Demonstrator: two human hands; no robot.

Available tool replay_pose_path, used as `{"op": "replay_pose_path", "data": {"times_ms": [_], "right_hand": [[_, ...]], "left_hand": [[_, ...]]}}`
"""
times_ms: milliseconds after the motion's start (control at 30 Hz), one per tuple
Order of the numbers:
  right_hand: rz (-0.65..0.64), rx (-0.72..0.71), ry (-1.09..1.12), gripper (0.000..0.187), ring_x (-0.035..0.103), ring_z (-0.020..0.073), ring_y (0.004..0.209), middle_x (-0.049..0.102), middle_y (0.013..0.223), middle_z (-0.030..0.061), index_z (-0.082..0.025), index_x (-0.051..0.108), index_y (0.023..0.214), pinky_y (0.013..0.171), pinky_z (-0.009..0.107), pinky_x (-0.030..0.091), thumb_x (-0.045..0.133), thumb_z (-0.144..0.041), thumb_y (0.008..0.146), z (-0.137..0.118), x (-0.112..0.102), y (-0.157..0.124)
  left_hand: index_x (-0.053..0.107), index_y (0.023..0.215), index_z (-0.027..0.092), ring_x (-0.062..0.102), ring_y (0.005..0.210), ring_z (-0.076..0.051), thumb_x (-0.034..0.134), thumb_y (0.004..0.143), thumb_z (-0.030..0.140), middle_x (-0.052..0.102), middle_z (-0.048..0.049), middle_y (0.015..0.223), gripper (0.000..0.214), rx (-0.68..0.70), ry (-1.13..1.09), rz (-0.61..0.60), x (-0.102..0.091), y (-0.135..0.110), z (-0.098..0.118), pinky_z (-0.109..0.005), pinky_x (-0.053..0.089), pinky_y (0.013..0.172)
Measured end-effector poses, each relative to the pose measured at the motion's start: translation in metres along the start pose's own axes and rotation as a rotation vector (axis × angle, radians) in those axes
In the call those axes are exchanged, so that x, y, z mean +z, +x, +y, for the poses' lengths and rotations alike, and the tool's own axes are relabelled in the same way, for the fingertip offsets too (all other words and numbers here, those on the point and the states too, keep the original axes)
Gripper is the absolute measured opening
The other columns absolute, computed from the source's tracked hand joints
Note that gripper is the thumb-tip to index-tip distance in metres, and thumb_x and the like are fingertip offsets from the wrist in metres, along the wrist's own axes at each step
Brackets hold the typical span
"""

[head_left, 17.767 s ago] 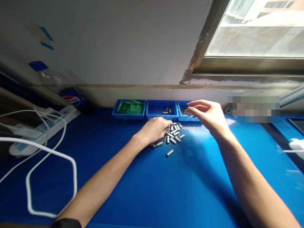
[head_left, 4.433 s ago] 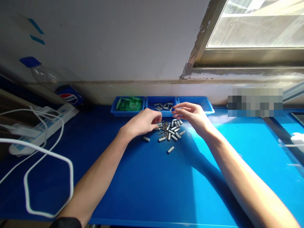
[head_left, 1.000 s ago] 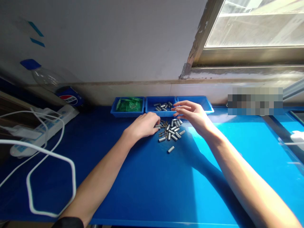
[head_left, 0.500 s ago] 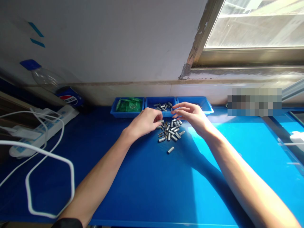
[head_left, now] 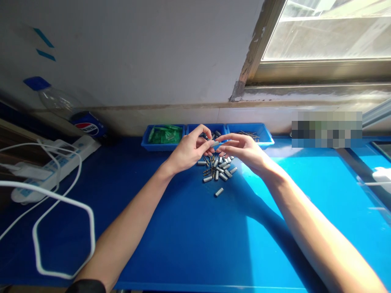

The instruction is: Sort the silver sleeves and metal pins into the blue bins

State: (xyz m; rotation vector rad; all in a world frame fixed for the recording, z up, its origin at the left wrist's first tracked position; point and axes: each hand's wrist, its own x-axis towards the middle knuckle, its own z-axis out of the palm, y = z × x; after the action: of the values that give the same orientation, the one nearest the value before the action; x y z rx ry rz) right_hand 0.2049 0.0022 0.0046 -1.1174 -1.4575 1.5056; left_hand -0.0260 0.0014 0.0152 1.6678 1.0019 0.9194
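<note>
My left hand [head_left: 189, 151] and my right hand [head_left: 244, 149] meet above a heap of small grey metal sleeves [head_left: 219, 170] and thin pins on the blue mat [head_left: 195, 240]. Both hands pinch one grey sleeve [head_left: 214, 143] between their fingertips, left from the left end, right from the right end. One loose sleeve [head_left: 218, 192] lies apart, nearer to me. Behind the hands stand three blue bins: the left bin [head_left: 163, 135] holds green parts, the middle bin [head_left: 220, 129] holds grey sleeves, the right bin [head_left: 251, 134] holds thin pins.
A white power strip [head_left: 51, 162] and a looping white cable [head_left: 61, 228] lie at the left. A plastic bottle [head_left: 65, 108] lies against the wall. A window [head_left: 326, 36] is at the upper right; a white object [head_left: 381, 177] sits at the right edge.
My left hand has lifted from the heap with a sleeve and risen toward the right hand; the fingertips of both hands now meet on it above the heap.
</note>
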Motion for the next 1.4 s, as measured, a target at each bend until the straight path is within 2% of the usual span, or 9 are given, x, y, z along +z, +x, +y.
{"op": "replay_pose_path", "data": {"times_ms": [200,333,500,600,700,967,1100,1200,1400], "right_hand": [[-0.028,-0.004,0.053,0.04,0.079,0.0225,0.085,0.086,0.089,0.0076,-0.02,0.087,0.106,0.083,0.035,0.062,0.098,-0.05,0.081,0.003,0.0,0.001],[0.075,-0.018,-0.005,0.045,0.077,0.0224,0.078,0.084,0.082,0.0077,-0.018,0.086,0.097,0.078,0.036,0.063,0.101,-0.055,0.075,0.0,0.003,0.001],[0.26,-0.051,0.013,0.039,0.081,0.0255,0.088,0.086,0.091,0.0085,-0.021,0.085,0.102,0.088,0.039,0.066,0.098,-0.05,0.078,0.002,0.003,0.005],[0.265,-0.043,0.033,0.035,0.083,0.0269,0.095,0.087,0.1,0.0084,-0.023,0.085,0.105,0.093,0.04,0.067,0.095,-0.046,0.081,0.002,0.002,0.005],[0.251,-0.031,0.006,0.031,0.083,0.0269,0.094,0.087,0.1,0.0084,-0.024,0.084,0.102,0.093,0.041,0.067,0.092,-0.046,0.082,0.002,0.001,0.005],[0.234,-0.021,0.01,0.028,0.082,0.0253,0.091,0.087,0.095,0.0076,-0.023,0.084,0.098,0.087,0.038,0.065,0.092,-0.043,0.081,0.003,0.001,0.006],[0.226,-0.016,-0.007,0.024,0.081,0.0248,0.089,0.087,0.093,0.0071,-0.023,0.084,0.097,0.085,0.037,0.064,0.09,-0.04,0.081,0.002,0.001,0.005],[0.198,-0.003,-0.012,0.025,0.081,0.025,0.088,0.086,0.092,0.0077,-0.022,0.084,0.097,0.085,0.037,0.064,0.09,-0.04,0.081,0.0,0.0,0.004],[0.104,0.024,-0.041,0.033,0.082,0.0259,0.087,0.087,0.095,0.0099,-0.021,0.084,0.098,0.084,0.038,0.065,0.094,-0.046,0.08,0.0,0.0,0.002]], "left_hand": [[0.055,0.104,0.023,0.084,0.091,-0.024,0.085,0.09,0.036,0.083,-0.0024,0.092,0.036,0.038,0.064,-0.031,0.003,-0.002,0.001,-0.032,0.065,0.086],[0.063,0.095,0.021,0.081,0.084,-0.023,0.082,0.093,0.039,0.082,-0.0028,0.087,0.025,0.039,0.268,0.001,0.0,-0.002,0.001,-0.03,0.063,0.079],[0.082,0.092,0.02,0.08,0.092,-0.026,0.08,0.093,0.028,0.085,-0.0079,0.097,0.008,-0.018,0.684,-0.206,-0.009,-0.004,0.0,-0.032,0.059,0.084],[0.086,0.096,0.022,0.08,0.094,-0.027,0.082,0.087,0.017,0.086,-0.0077,0.102,0.012,-0.062,0.844,-0.301,-0.008,-0.005,-0.001,-0.03,0.056,0.08],[0.084,0.092,0.022,0.078,0.087,-0.025,0.08,0.085,0.011,0.085,-0.007,0.098,0.014,-0.065,0.906,-0.313,-0.004,-0.006,-0.004,-0.028,0.051,0.071],[0.086,0.108,0.022,0.074,0.08,-0.023,0.069,0.09,0.012,0.083,-0.0068,0.095,0.026,-0.049,0.892,-0.292,-0.005,-0.006,-0.004,-0.028,0.048,0.069],[0.088,0.107,0.02,0.074,0.081,-0.021,0.064,0.095,0.016,0.081,-0.0078,0.095,0.027,0.069,0.757,-0.273,-0.008,-0.005,0.0,-0.028,0.052,0.075],[0.088,0.107,0.018,0.074,0.082,-0.019,0.063,0.099,0.019,0.081,-0.0087,0.1,0.026,0.138,0.638,-0.184,-0.008,-0.005,0.004,-0.027,0.056,0.077],[0.083,0.096,0.017,0.08,0.084,-0.02,0.078,0.092,0.026,0.086,-0.0061,0.098,0.011,0.117,0.285,0.014,-0.002,-0.004,0.009,-0.028,0.065,0.083]]}}
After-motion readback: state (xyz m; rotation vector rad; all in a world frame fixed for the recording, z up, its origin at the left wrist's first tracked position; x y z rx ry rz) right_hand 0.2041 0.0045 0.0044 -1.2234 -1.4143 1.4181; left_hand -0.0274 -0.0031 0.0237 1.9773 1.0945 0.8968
